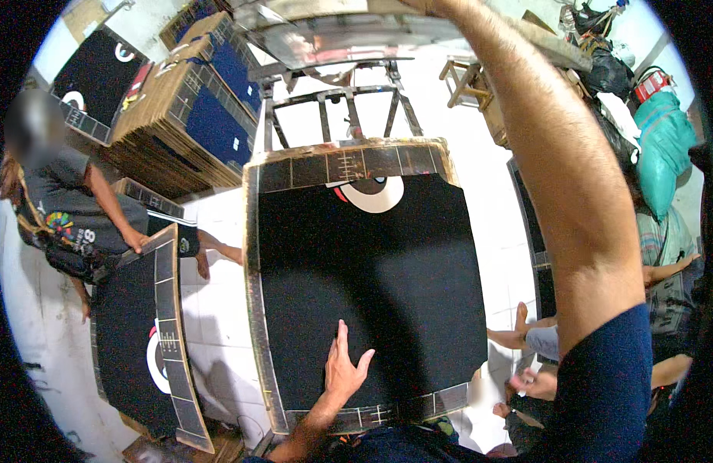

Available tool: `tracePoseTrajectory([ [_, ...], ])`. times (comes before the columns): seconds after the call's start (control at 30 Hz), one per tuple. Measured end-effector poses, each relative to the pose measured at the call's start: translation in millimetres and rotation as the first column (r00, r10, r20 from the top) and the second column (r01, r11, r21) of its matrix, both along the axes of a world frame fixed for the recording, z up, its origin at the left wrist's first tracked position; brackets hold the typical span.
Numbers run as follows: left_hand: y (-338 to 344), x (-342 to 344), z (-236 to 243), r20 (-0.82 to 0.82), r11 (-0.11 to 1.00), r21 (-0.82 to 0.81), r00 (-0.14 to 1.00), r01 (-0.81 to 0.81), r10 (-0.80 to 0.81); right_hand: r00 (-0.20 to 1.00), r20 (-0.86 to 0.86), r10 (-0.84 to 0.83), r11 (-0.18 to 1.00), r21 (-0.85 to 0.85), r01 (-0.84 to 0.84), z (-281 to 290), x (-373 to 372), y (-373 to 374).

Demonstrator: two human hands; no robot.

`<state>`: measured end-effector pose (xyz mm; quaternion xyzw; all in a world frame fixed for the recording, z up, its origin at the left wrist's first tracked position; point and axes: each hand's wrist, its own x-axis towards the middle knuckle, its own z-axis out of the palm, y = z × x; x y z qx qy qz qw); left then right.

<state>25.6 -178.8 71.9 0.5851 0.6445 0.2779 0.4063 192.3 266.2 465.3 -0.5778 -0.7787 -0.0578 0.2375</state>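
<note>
1. Left grip (pixel 347 374): hand flat, fingers straight, thumb spread wide, nothing held; on or just above the black panel (pixel 418 309), can't tell contact.
2. Right grip (pixel 433 5): cut off by the top edge of view; can't tell whether wide, narrow or holding. Bare forearm reaches up along the right side, past the panel.
3. Key relation: black panel lies under the left grip, most of it stretching ahead and to the right. Long axis looks to run away from the person, roughly in line with the left fingers. Left is nearer; right looks to be beyond the far edge.
4. Round motif (pixel 378 197): on the panel's far end, well ahead of the left grip.
5. Left of the left grip: co-worker (pixel 71 193) holding a second black panel (pixel 129 332), tilted.
6. Ahead-left: stack of boards (pixel 217 127), blue on top. Ahead: dark metal frame (pixel 337 93).
7. Counts: own hands two; central panel one, with one motif; co-worker's panel one; stool (pixel 466 83) one, ahead-right; teal sack (pixel 663 147) one, far right.
</note>
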Motion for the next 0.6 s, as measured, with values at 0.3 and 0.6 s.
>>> tracePoseTrajectory([
  [0.3,-44.7,-46.0,94.7,0.148,0.958,0.182,0.969,-0.222,0.196,0.992,0.115,-0.056,0.968,0.249,0.026,-50.3,5.7,-11.3],
  [0.6,-64.8,-163.4,135.4,-0.202,0.787,0.553,0.873,-0.272,0.444,0.991,0.128,-0.034,0.982,0.186,0.01,-48.7,13.4,-27.0],
])
